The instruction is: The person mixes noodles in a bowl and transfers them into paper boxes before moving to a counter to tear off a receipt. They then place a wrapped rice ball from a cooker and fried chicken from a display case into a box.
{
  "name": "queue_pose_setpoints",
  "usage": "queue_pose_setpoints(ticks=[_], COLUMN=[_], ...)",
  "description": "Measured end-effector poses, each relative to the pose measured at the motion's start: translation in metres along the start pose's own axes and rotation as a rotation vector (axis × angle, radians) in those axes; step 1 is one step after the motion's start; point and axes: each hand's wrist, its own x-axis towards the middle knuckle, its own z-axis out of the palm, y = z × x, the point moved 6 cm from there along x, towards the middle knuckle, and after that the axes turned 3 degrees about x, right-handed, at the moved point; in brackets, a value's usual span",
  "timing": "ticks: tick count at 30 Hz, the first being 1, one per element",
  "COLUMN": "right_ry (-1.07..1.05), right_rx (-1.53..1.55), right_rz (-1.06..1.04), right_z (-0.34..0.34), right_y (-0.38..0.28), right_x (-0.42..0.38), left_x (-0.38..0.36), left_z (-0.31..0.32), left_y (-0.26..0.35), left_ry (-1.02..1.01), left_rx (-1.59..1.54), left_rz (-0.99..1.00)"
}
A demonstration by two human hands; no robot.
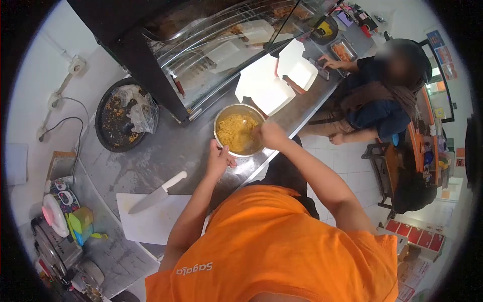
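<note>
A round metal bowl (220,120) with yellow noodles (234,132) in it stands on the metal counter near its front edge. My left hand (219,157) holds the bowl's rim at its lower left, fingers closed round it. Over the right side of the bowl is my right hand (270,136), its fingers closed on something I cannot make out, blurred above the noodles. Two open white paper boxes (269,89) (298,65) stand just behind the bowl. Left of my left arm, a knife (150,199) with a white handle lies on a white cutting board (146,226).
A black round tray (108,132) with crumbs and a plastic bag (142,113) sits at the left. Behind the boxes rises a glass display case (211,55). At the right a seated person (382,100) reaches one hand onto the counter, near a metal food tray (343,50).
</note>
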Motion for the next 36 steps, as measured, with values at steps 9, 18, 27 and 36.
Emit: queue_pose_setpoints(ticks=[9, 18, 27, 36], right_ry=[-0.013, -0.069, 0.08, 0.231], right_rx=[-0.23, 0.068, 0.197, 0.223], right_rz=[0.118, -0.052, 0.211, 0.151], right_z=[-0.051, -0.004, 0.009, 0.005], right_y=[-0.032, -0.03, 0.026, 0.02], right_x=[-0.025, -0.029, 0.012, 0.018], left_x=[-0.001, -0.001, 0.011, 0.016], left_z=[0.004, 0.01, 0.022, 0.018], left_y=[0.001, -0.003, 0.008, 0.002], left_ry=[0.011, 0.01, 0.031, -0.015], left_rx=[-0.012, -0.028, 0.207, 0.026], left_rz=[0.021, 0.01, 0.306, 0.038])
